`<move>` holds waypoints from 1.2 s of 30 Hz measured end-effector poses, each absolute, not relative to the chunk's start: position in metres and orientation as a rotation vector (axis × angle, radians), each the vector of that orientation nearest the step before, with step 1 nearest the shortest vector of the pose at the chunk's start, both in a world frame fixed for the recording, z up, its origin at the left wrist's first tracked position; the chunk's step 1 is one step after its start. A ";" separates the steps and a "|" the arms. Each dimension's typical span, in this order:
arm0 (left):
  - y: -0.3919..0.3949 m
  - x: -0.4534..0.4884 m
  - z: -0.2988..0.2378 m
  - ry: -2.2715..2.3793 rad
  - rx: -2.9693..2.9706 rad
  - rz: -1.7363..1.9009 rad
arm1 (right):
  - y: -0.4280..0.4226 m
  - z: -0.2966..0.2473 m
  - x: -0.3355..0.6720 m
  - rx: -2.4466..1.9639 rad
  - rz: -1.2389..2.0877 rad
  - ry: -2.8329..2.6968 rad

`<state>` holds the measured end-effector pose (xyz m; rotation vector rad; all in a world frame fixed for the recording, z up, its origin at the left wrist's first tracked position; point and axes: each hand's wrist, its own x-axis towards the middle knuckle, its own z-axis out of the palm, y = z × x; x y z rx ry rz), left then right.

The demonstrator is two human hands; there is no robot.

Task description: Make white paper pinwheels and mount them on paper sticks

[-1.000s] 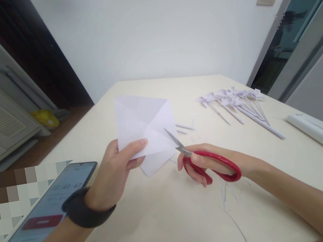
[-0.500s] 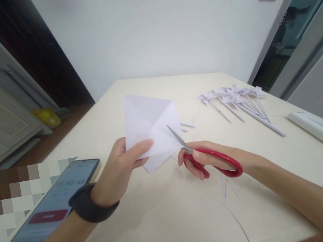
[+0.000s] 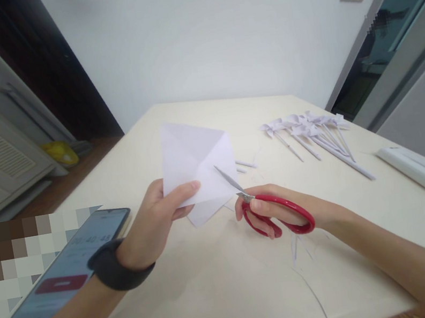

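Note:
My left hand (image 3: 153, 223) pinches the lower left edge of a creased white paper square (image 3: 195, 164) and holds it up over the cream table (image 3: 226, 287). A black band sits on that wrist. My right hand (image 3: 282, 210) grips red-handled scissors (image 3: 272, 208), fingers through the loops. The metal blades point up and left into the paper's lower right side, along a diagonal crease.
A phone (image 3: 60, 274) with a lit screen lies at the table's left edge. Several white paper pinwheels on sticks (image 3: 310, 134) lie at the back right. A white flat bar (image 3: 420, 170) rests at the far right. Thin paper strips (image 3: 298, 247) lie under my right wrist.
The scissor blades have slid a little further up and left into the paper. Both hands stay in nearly the same place.

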<state>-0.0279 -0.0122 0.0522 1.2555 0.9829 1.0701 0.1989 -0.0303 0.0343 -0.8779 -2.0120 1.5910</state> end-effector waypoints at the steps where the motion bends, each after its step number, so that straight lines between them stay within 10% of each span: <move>1: -0.012 -0.028 0.052 0.984 1.257 1.069 | -0.031 0.036 0.199 -0.877 1.595 -2.013; 36: -0.013 -0.032 0.048 1.048 1.384 0.885 | -0.031 0.030 0.195 -0.920 1.566 -2.004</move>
